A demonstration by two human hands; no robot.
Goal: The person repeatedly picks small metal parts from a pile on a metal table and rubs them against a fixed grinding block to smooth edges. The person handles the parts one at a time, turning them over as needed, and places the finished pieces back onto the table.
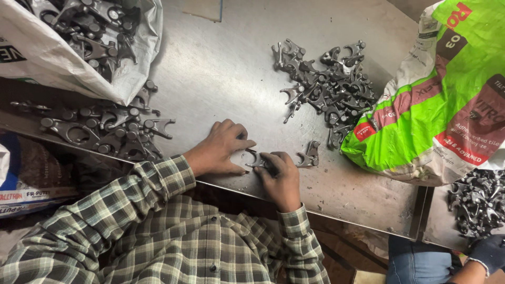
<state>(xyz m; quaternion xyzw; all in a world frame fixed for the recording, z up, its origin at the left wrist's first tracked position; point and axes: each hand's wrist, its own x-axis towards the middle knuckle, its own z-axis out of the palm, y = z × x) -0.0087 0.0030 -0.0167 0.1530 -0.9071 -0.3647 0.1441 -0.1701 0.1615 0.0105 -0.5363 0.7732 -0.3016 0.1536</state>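
Note:
My left hand (221, 148) rests on the steel table (221, 68), fingers curled over one end of a small dark metal forked part (256, 160). My right hand (281, 176) grips the same part from the other side, near the table's front edge. A second forked part (309, 156) lies loose just right of my right hand. Both arms wear a green plaid shirt.
A heap of similar metal parts (329, 87) lies at the back right, another heap (105, 129) at the left below a white sack (68, 47) full of parts. A green-and-white bag (447, 94) stands at right. Another person's gloved hand (486, 252) is at bottom right beside more parts (476, 202).

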